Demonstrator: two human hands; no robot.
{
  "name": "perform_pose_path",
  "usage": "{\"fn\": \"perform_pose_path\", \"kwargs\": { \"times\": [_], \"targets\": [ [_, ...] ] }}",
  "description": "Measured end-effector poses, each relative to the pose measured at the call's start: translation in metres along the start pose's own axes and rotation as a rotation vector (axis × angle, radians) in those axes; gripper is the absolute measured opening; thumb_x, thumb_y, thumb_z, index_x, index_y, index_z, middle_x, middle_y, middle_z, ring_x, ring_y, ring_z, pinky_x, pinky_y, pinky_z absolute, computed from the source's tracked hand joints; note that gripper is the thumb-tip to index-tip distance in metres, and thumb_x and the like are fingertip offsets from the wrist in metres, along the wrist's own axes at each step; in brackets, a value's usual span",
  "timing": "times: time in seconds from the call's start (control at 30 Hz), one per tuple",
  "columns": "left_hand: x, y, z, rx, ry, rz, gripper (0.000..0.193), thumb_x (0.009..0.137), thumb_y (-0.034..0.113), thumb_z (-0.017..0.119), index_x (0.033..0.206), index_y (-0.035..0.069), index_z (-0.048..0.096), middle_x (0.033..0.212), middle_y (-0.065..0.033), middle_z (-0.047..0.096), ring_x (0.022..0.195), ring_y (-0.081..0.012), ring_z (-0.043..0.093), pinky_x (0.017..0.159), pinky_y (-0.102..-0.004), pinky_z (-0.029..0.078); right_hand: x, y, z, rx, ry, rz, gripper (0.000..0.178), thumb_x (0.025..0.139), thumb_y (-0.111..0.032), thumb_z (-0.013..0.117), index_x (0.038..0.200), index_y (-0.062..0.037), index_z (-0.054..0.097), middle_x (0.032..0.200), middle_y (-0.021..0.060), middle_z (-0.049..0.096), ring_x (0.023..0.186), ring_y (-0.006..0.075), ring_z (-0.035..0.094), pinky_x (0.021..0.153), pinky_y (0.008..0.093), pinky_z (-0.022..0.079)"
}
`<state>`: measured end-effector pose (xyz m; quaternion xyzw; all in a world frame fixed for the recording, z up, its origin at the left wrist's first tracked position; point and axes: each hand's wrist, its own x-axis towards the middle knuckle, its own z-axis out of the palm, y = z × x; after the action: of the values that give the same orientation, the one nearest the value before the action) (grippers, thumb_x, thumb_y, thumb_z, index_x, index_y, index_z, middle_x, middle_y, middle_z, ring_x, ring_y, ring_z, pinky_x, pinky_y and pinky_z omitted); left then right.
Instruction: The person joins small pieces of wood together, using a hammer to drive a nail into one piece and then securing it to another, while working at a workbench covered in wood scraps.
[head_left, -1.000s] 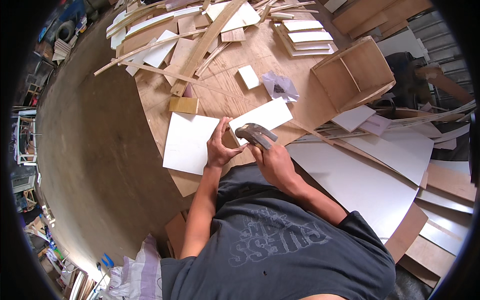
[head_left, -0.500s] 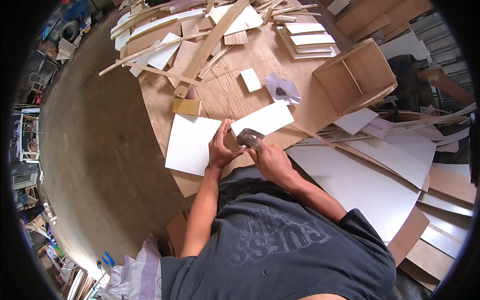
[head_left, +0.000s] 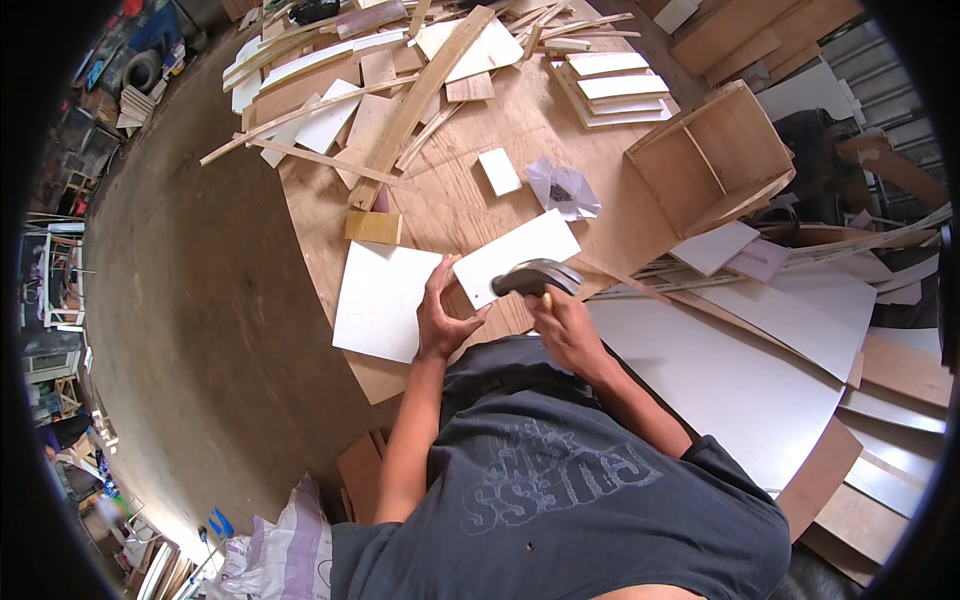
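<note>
My left hand (head_left: 442, 318) spans the near left end of a narrow white board (head_left: 520, 252), fingers at one edge and thumb at the other, steadying it. A small dark spot, perhaps a nail head, shows on the board by that end. My right hand (head_left: 570, 330) is wrapped round the handle of a claw hammer (head_left: 540, 276), whose metal head is over the board. A larger white panel (head_left: 385, 300) lies left of my left hand, with a yellowish wood block (head_left: 374, 227) at its far edge.
On the plywood tabletop (head_left: 460, 160) are a small white piece (head_left: 500, 171) and a crumpled wrapper (head_left: 562, 190) with dark bits. An open wooden box (head_left: 710, 160) stands at the right. Wood strips (head_left: 420, 110) pile up at the back, near stacked white boards (head_left: 615, 88). Large panels (head_left: 700, 340) lean at the right.
The hammer and my right hand have moved right and up from the board's near end, uncovering the dark spot. My left hand stays at the board.
</note>
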<state>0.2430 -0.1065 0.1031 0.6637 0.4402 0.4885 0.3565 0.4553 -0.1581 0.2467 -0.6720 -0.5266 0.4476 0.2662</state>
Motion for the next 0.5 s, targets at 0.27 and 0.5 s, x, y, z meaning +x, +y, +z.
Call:
{"fn": "perform_pose_path", "kwargs": {
  "times": [0.27, 0.5],
  "targets": [
    [-0.014, 0.012, -0.017, -0.192, 0.298, -0.115, 0.085, 0.071, 0.002, 0.093, 0.134, 0.011, 0.036, 0.151, -0.0293, 0.044, 0.138, -0.0367, 0.054, 0.102, -0.0478, 0.063, 0.025, 0.062, -0.044, -0.331, 0.194, -0.082, 0.032, 0.101, -0.029, 0.065, 0.121, -0.0045, 0.068, 0.088, 0.0233, 0.071, 0.082, 0.0414, 0.070, 0.073, 0.0489, 0.053],
    [0.001, 0.021, 0.007, -0.140, 0.339, -0.118, 0.078, 0.073, 0.001, 0.092, 0.122, 0.012, 0.033, 0.152, -0.0310, 0.043, 0.138, -0.0372, 0.053, 0.102, -0.0485, 0.063, 0.090, 0.152, -0.029, -0.577, -0.014, -0.340, 0.028, 0.094, -0.030, 0.073, 0.117, -0.0145, 0.069, 0.101, 0.0136, 0.070, 0.089, 0.0386, 0.071, 0.078, 0.0498, 0.056]
  ]
}}
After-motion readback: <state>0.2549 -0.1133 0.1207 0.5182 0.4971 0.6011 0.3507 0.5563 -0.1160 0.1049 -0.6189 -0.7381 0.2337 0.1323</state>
